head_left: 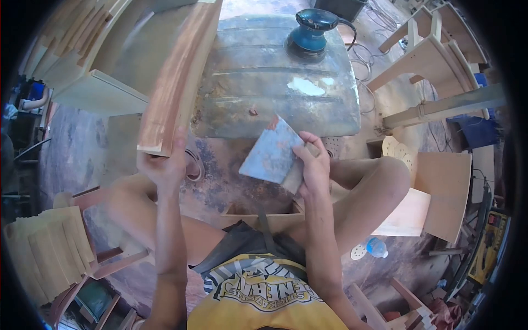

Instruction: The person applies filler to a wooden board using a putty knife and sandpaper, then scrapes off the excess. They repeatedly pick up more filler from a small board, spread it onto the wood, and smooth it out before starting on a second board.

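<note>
The left hand (165, 168) is curled around the near end of a long board (179, 74), thumb along its side, fingers underneath. The board runs straight out ahead of that hand; its top is streaked reddish brown, its side face paler and plain. It looks stiff and fairly heavy for its length, so a grip at one end probably leaves it wanting to tip; a hold nearer the middle should balance better. Bare wood likely gives decent friction.

The right hand (314, 169) pinches the edge of a flat scraper (269, 153) between thumb and fingers, its broad face reaching leftward from the fingertips. That face is blue-grey and blotchy, with a reddish patch at the top corner. It seems light, thin and rigid; the thick near edge is the safer place to hold.

Beyond the hands lies a worn bench top (247, 88), with a blue sander (308, 41) at its far side.
</note>
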Demonstrator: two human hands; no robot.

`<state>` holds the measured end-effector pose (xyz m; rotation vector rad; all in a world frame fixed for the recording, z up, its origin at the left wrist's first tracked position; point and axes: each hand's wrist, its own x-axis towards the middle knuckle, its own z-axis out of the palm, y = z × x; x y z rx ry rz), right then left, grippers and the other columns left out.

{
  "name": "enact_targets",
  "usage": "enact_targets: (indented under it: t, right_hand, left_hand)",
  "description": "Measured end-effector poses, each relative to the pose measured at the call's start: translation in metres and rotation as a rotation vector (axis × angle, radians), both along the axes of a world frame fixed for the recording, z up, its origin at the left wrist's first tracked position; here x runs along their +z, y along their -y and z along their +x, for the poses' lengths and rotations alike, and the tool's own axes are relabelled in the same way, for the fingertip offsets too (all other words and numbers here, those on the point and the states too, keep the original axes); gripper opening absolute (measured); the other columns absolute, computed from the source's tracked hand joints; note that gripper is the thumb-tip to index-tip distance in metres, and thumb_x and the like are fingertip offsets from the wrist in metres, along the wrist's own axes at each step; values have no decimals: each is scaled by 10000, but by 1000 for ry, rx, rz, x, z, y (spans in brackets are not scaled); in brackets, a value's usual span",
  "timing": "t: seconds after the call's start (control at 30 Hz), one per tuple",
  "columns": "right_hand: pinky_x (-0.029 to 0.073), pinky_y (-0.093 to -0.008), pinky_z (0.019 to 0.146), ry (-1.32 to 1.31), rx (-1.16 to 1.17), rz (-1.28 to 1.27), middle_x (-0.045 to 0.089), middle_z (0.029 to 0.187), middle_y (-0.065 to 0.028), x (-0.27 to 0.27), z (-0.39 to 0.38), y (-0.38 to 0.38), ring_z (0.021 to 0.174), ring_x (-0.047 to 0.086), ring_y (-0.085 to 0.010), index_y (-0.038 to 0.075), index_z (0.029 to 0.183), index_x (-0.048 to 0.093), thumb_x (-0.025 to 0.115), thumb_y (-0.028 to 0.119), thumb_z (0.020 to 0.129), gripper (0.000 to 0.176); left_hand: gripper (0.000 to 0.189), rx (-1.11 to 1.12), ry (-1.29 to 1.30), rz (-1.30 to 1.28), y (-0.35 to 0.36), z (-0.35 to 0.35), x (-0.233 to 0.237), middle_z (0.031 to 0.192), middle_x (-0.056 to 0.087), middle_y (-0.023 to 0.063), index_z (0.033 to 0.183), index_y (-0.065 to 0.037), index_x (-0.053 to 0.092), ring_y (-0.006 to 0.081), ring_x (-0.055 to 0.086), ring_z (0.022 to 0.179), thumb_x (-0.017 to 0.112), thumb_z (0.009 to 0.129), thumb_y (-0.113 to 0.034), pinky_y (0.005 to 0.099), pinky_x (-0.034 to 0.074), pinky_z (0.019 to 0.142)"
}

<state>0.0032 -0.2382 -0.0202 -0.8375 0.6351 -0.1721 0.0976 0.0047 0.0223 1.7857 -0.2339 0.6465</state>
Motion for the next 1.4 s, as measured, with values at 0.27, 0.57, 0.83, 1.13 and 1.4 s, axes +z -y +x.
enact_targets:
  t: [0.27,0.57,0.83,1.13,1.4]
  right_hand:
    - [441,-218,566,-198,122,-487,620,811,-44,-11,40,8,679,554,-78,23,1044,593,651,1,821,231]
    - [444,-229,573,-277,148,-521,622,806,-49,-32,69,-17,668,554,-86,8,1005,607,660,22,819,194]
    - [520,-284,679,-106,74,-32,656,885,-90,-16,117,-41,785,629,-158,-12,1016,616,666,6,816,206]
    - [574,-332,713,18,180,33,666,934,-133,-12,71,16,821,662,-182,-17,1077,574,645,1,841,247]
    - [564,-315,718,153,89,31,673,906,-133,17,39,46,789,664,-182,2,1058,594,667,4,827,243]
  left_hand:
    - [478,95,-18,-59,-18,1,-14,1058,635,143,1142,75,572,164,619,938,790,723,4,301,511,815]
    - [561,331,-38,-69,-38,10,-5,1111,605,163,1163,89,532,207,610,978,816,686,17,338,512,836]
    - [459,359,57,196,-121,-1,88,1105,606,170,1164,86,548,233,610,981,721,743,25,338,510,841]
    - [470,385,93,136,-124,-38,106,1095,623,186,1173,95,559,240,627,963,721,737,25,347,518,842]
    - [460,301,84,43,-91,-29,99,1072,641,176,1157,96,571,207,632,954,727,726,52,335,502,855]
